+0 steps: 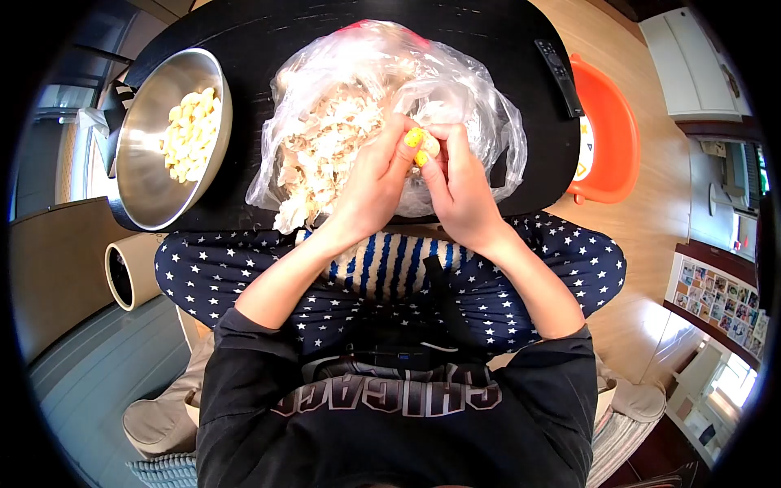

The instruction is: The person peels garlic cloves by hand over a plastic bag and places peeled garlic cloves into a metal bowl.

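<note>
My left hand and my right hand meet above a clear plastic bag. Their fingertips, with yellow nails, pinch a pale garlic clove between them; part of it is hidden by the fingers. Inside the bag, beside my left hand, lies a heap of papery garlic skins, some spilling over the front rim toward the table edge. To the left, a steel bowl stands with a pile of peeled garlic cloves in it.
A black table carries the bag and bowl. A remote control lies near its right edge. Beyond that edge is an orange plastic seat or tub. A cream cylindrical container stands below the bowl at left.
</note>
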The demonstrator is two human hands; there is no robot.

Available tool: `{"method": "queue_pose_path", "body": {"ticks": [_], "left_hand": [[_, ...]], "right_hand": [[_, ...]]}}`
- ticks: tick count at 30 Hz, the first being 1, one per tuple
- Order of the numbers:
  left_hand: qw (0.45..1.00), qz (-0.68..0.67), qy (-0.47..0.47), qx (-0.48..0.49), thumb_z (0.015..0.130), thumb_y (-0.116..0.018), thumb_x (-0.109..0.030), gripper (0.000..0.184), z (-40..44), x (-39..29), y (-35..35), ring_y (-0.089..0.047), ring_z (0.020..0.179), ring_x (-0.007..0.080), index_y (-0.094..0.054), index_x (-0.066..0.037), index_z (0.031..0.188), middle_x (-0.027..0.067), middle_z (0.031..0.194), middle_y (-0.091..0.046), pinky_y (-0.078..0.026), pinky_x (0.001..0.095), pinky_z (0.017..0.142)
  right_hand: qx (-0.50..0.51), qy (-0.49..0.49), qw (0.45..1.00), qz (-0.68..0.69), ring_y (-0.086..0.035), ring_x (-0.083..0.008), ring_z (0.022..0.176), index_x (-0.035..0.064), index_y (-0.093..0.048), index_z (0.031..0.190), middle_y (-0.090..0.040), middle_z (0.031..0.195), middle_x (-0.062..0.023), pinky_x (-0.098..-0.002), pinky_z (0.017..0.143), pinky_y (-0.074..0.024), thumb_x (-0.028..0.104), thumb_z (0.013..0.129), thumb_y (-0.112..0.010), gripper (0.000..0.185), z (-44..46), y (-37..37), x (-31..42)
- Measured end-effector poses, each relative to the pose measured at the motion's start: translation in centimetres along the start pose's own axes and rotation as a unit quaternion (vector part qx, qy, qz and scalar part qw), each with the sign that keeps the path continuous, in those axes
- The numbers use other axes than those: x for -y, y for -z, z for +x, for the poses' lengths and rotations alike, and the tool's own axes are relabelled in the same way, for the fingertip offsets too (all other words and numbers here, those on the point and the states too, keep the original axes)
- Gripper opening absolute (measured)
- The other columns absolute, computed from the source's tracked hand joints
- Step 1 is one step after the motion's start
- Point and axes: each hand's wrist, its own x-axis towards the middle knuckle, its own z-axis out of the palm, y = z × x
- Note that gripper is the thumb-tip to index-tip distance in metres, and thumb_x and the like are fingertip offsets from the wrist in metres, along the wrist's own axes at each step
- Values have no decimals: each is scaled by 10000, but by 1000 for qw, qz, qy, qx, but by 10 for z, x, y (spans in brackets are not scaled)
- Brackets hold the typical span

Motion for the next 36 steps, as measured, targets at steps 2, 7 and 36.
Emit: {"method": "queue_pose_path", "body": {"ticks": [2, 7, 36], "left_hand": [[1000, 5, 13, -5, 954, -399, -222, 217, 0, 2, 0, -517, 718, 141, -484, -25, 980, 89, 798, -566, -426, 277, 650], [977, -197, 72, 37, 965, -380, -243, 185, 4, 8, 6, -397, 644, 47, -466, -79, 974, -14, 728, -445, -360, 190, 586], [956, -283, 80, -11, 894, -520, -109, 148, 3, -11, 18, -572, 734, 103, -508, 1, 991, 112, 919, -623, -440, 206, 676]], "right_hand": [[-14, -6, 1000, 6, -586, -391, 801, -4, -403, 1038, -573, 845, -239, -387, 664, -459, 74, 875, -472, 194, -1, -3, 1], [15, -13, 998, 54, -615, -270, 831, 5, -399, 1066, -580, 878, -195, -335, 707, -462, 40, 895, -433, 179, 5, 4, 5], [-101, 54, 993, 7, -546, -107, 709, -11, -593, 919, -592, 834, -67, -218, 657, -431, -12, 773, -618, 149, 16, 11, 11]]}}
